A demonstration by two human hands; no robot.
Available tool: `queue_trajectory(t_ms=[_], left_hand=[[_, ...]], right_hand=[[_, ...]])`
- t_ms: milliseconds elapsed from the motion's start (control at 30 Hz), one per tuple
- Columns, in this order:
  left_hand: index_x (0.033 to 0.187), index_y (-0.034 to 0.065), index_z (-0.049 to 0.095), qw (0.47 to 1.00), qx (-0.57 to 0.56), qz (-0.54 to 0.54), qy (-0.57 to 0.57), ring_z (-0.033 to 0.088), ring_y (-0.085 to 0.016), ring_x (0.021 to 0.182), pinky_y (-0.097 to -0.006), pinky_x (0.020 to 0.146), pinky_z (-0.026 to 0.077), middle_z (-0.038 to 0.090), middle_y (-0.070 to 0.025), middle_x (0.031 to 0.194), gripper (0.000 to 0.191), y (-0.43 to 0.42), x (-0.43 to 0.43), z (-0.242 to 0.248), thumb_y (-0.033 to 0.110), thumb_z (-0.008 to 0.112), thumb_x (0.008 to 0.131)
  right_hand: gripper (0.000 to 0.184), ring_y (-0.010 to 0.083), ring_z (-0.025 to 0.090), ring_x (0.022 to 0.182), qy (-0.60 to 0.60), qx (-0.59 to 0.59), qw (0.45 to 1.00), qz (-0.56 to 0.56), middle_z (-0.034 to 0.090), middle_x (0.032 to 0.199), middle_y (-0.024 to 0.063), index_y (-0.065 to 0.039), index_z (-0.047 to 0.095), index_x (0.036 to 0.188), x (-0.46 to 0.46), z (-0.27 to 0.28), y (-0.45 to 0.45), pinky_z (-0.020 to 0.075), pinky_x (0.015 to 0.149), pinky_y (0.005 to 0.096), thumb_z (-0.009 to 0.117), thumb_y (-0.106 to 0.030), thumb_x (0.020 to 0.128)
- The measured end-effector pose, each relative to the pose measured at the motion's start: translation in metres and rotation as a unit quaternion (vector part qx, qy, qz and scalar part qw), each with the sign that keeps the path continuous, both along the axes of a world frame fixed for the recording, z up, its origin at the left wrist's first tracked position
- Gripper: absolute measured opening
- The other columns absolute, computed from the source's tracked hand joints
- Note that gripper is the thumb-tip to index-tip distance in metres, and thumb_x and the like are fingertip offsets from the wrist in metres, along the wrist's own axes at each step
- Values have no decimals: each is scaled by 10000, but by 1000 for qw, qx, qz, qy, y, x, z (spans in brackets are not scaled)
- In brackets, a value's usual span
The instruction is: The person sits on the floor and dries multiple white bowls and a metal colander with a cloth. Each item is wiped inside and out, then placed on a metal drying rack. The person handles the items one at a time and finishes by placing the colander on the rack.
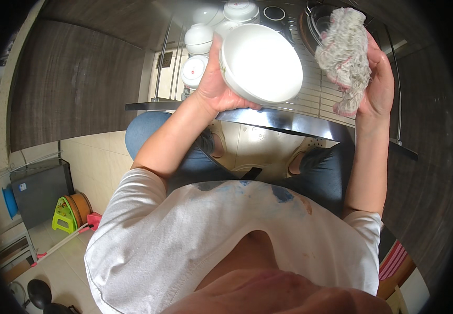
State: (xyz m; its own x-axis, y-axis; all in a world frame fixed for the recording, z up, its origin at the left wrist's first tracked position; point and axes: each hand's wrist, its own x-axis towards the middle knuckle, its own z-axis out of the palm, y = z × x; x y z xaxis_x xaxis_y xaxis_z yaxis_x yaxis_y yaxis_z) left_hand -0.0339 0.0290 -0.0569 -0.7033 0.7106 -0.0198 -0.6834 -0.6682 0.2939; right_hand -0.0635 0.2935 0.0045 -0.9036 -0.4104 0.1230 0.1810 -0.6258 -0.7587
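Observation:
My left hand (220, 88) grips a large white bowl (263, 64) by its left and lower side; the bowl is tilted with its bright inside facing up, and a small dark mark shows near its left rim. To the right, my right hand (379, 78) holds a crumpled, shaggy white cloth with pink edging (346, 59), apart from the bowl. Both are above a pulled-out wire rack drawer (328, 96). Behind my left hand, several white bowls stand in the rack, among them an upside-down one (193, 70) and a stack of two (199, 38).
A black item with a round base (274, 15) and metal strainers or pans (320, 19) lie at the rack's back. The drawer's shiny metal front edge (281, 121) crosses above my knees. Dark wood-grain cabinet fronts (77, 78) flank it. A green stool (64, 216) stands on the floor at left.

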Motion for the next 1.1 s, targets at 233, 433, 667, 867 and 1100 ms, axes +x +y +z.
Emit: queue_trajectory(t_ms=[233, 433, 667, 867, 1100], left_hand=[[1417, 149, 263, 987, -126, 11, 96, 494, -369, 1179, -547, 770, 546, 411, -143, 1366, 911, 12, 4, 0, 762, 420, 762], [1422, 140, 258, 980, -171, 26, 102, 482, -262, 1209, -445, 941, 485, 394, -110, 1382, 839, 16, 15, 6, 627, 539, 799], [1419, 52, 223, 955, -216, 48, 198, 476, -220, 1205, -350, 987, 439, 402, -135, 1360, 912, 16, 23, 12, 503, 678, 770], [1399, 32, 235, 903, -286, 119, 297, 444, -190, 1199, -336, 980, 385, 432, -113, 1302, 972, 18, 22, 23, 426, 766, 686], [1326, 66, 389, 734, -442, 184, 482, 477, -190, 1154, -337, 970, 388, 483, -75, 1248, 1053, 13, 17, 43, 216, 916, 427]], right_hand=[[270, 188, 541, 1114, 277, 232, 920, -151, 570, 1176, 119, 45, 554, 1114, 20, -8, -31, 423, 957, 302, 508, 40, 847], [469, 202, 567, 1093, 377, 449, 784, -204, 591, 1175, 88, -43, 565, 1151, 26, -12, -49, 442, 934, 306, 613, 37, 692], [514, 117, 607, 906, 265, 409, 856, -171, 639, 1051, 91, -73, 575, 1192, 20, -36, -55, 479, 811, 252, 540, 43, 692], [475, 105, 581, 967, 139, 233, 961, -62, 618, 1114, 89, 0, 557, 1202, 16, -46, -58, 464, 841, 236, 487, 71, 737], [263, 143, 614, 920, -77, 195, 978, -11, 631, 1047, 97, 18, 571, 1091, 27, -51, -64, 500, 790, 267, 545, 26, 829]])
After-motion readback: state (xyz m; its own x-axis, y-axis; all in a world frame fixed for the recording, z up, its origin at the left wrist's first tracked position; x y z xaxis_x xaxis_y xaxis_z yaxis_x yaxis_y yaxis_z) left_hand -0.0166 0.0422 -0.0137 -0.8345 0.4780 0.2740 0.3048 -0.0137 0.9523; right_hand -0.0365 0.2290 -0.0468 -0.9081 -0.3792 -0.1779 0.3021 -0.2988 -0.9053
